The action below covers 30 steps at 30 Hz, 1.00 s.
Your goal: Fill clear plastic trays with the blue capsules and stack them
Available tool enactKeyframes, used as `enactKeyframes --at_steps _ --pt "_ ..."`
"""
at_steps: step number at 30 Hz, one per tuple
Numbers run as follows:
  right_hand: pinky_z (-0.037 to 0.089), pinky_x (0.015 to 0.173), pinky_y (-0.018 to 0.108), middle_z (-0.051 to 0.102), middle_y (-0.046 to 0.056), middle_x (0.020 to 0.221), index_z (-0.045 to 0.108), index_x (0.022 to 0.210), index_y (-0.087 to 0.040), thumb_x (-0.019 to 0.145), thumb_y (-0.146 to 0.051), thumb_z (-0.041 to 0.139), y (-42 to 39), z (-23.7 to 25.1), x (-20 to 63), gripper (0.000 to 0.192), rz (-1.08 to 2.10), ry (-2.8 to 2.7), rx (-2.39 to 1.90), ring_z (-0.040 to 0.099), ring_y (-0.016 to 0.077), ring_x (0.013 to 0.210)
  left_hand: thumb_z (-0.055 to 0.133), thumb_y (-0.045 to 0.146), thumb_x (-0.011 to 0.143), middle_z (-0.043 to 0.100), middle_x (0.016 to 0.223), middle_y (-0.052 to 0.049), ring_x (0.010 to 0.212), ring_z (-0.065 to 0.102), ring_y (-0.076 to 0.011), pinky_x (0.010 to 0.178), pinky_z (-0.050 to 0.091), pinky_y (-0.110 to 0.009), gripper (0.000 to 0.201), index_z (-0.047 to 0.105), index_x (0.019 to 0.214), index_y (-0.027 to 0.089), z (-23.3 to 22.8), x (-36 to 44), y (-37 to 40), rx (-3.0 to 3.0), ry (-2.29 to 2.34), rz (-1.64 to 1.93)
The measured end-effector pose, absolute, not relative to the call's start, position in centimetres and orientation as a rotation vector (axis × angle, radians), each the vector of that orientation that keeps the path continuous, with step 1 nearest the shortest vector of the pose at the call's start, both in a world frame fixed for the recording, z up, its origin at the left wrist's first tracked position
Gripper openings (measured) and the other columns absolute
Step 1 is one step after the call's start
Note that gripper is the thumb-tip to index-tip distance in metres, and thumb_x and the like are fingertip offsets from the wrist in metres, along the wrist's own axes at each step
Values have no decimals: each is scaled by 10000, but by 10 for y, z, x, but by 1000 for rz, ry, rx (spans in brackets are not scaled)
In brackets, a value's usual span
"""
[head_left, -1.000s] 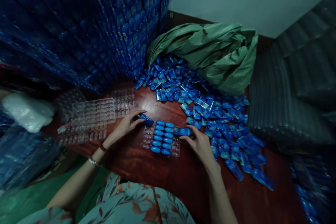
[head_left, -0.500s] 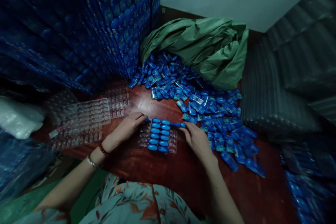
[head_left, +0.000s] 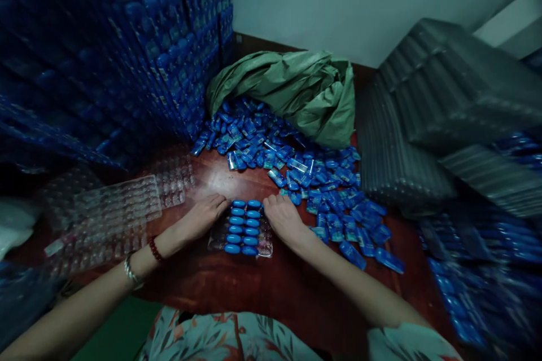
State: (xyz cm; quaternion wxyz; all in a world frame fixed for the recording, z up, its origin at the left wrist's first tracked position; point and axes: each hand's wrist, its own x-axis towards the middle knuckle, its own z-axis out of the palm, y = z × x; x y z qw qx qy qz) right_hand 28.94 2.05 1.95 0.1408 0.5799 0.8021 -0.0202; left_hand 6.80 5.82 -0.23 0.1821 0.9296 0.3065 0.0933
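While both forearms reach forward over the red-brown table, the left hand lies palm-down, fingers loosely curled, against the left edge of the clear blister tray. The right hand rests flat at its right edge. Blue capsules fill two columns. Loose blue packets lie just right.
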Motion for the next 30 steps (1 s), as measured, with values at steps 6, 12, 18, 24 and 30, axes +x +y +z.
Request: enactKeyframes --at_steps 6,12,18,24,30 --pt "426 697 343 638 146 878 582 1012 -129 878 -59 380 -1 13 287 252 -47 2236 1896 601 241 818 415 236 920 624 960 -69 848 604 -163 753 493 -265 307 531 1200 195 -8 53 79 2474 713 284" --pt "443 695 265 642 55 1036 465 1276 -268 953 -328 389 -10 15 329 337 -285 2264 2149 622 174 876 416 339 926 627 1083 -80 952 601 -192 821 465 -285 311 583 1148 200 21 94 116 2565 726 357" --pt "458 679 284 576 110 1066 561 1165 -219 884 -287 523 17 -5 369 292 -110 1986 2264 576 240 959 441 78 852 587 1115 -148 1017 559 -239 819 462 -326 260 579 1070 108 6 215 135 2926 538 113" --pt "474 725 312 548 152 1079 510 1170 -116 887 -267 488 1 -24 356 322 -80 2048 2255 564 248 963 379 13 846 601 1050 -175 887 607 -227 750 480 -338 278 554 1056 61 -13 243 145 2940 546 -17" --pt "480 814 366 594 116 980 482 1161 -141 938 -233 319 -49 -28 363 291 -395 2379 2419 586 224 928 435 168 902 556 1053 -82 932 563 -168 816 465 -291 201 524 1082 161 21 134 123 2499 757 600"
